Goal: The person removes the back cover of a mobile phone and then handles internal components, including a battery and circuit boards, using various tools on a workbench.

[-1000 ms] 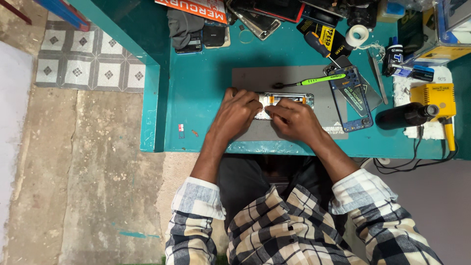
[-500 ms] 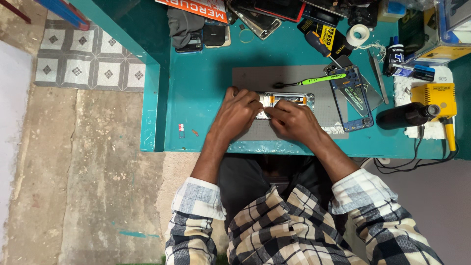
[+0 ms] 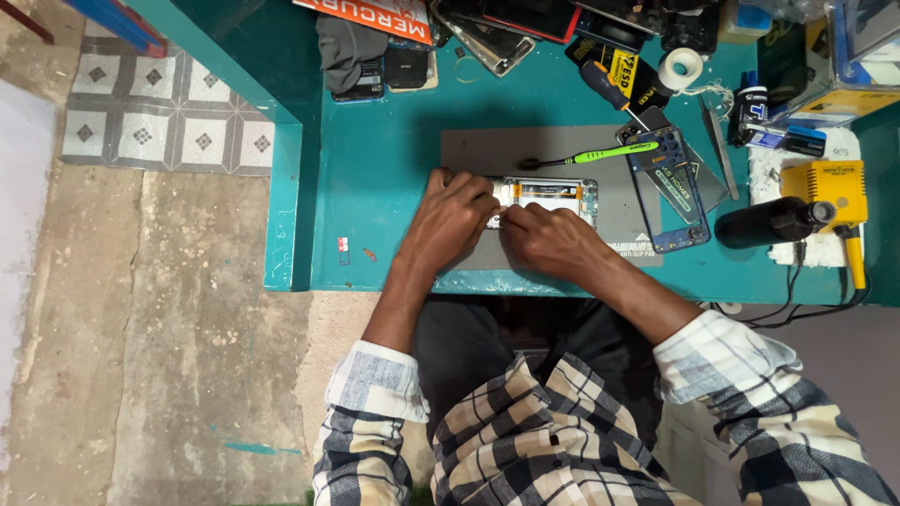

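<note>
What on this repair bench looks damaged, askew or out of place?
The opened phone under both hands lies with its back off and insides bare. A blue phone frame lies askew, overhanging the grey mat.

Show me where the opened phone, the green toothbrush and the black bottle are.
opened phone (image 3: 553, 195), head view, on its exposed inner board right of the hands.
green toothbrush (image 3: 609, 153), head view, on the middle of its green handle.
black bottle (image 3: 764, 225), head view, on the middle of its body.
</note>
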